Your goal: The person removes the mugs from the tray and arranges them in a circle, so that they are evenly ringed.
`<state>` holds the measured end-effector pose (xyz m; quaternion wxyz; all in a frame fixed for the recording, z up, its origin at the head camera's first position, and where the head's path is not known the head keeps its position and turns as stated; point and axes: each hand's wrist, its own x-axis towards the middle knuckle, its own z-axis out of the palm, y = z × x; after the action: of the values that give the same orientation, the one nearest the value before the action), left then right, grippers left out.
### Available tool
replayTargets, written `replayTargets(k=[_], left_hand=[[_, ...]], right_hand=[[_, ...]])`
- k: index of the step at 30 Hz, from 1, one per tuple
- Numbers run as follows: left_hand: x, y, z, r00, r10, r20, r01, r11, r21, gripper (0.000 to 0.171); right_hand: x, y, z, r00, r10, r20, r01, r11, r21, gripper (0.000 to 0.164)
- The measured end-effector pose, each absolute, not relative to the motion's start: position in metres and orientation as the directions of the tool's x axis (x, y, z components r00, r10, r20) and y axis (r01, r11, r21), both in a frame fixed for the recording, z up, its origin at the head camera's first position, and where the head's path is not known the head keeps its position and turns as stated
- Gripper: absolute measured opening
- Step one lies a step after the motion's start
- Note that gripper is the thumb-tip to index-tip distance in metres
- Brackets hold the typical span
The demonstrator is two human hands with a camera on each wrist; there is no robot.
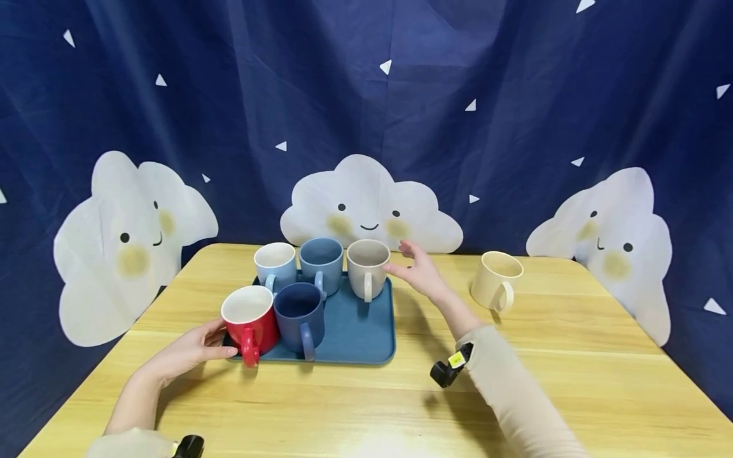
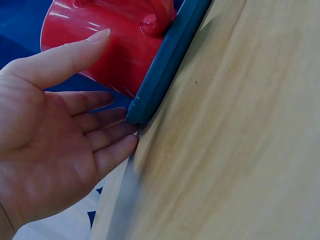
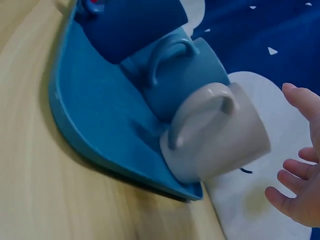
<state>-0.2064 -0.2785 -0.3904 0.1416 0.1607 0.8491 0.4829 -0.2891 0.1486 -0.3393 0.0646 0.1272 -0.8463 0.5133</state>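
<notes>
On the blue tray (image 1: 361, 337) stand several upright mugs. The red mug (image 1: 260, 327) with a white inside is at its front left, and the navy mug (image 1: 299, 318) is beside it. Behind them are a light blue mug (image 1: 280, 270), a mid-blue mug (image 1: 326, 267) and a beige-grey mug (image 1: 361, 267). My left hand (image 1: 186, 350) lies at the tray's left edge, fingertips by the rim (image 2: 155, 75), thumb in front of the red mug without gripping it. Fingers spread, my right hand (image 1: 422, 273) is just right of the beige-grey mug; in the right wrist view they are apart.
A cream-yellow mug (image 1: 495, 283) stands on the wooden table (image 1: 343, 413) to the right of the tray, its handle facing front right. A dark blue curtain (image 1: 343, 76) with white clouds and triangles hangs behind the table's far edge.
</notes>
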Motion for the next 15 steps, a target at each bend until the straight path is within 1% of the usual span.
replayTargets(k=[7,9,15], left_hand=[[-0.205,-0.279,-0.39,-0.908,0.412,-0.082,0.139,0.48,0.866,0.079],[-0.205,-0.279,-0.39,-0.909,0.409,-0.084,0.137,0.482,0.865,0.079],[-0.204,-0.277,-0.388,-0.912,0.397,-0.102,0.119,0.495,0.861,0.08]], right_hand=[[-0.295,0.128,-0.351,-0.964,-0.11,0.244,-0.266,0.486,-0.832,0.084],[-0.298,0.123,-0.354,-0.959,-0.115,0.259,-0.282,0.483,-0.829,0.082],[-0.308,0.115,-0.363,-0.942,-0.13,0.309,-0.334,0.441,-0.833,0.068]])
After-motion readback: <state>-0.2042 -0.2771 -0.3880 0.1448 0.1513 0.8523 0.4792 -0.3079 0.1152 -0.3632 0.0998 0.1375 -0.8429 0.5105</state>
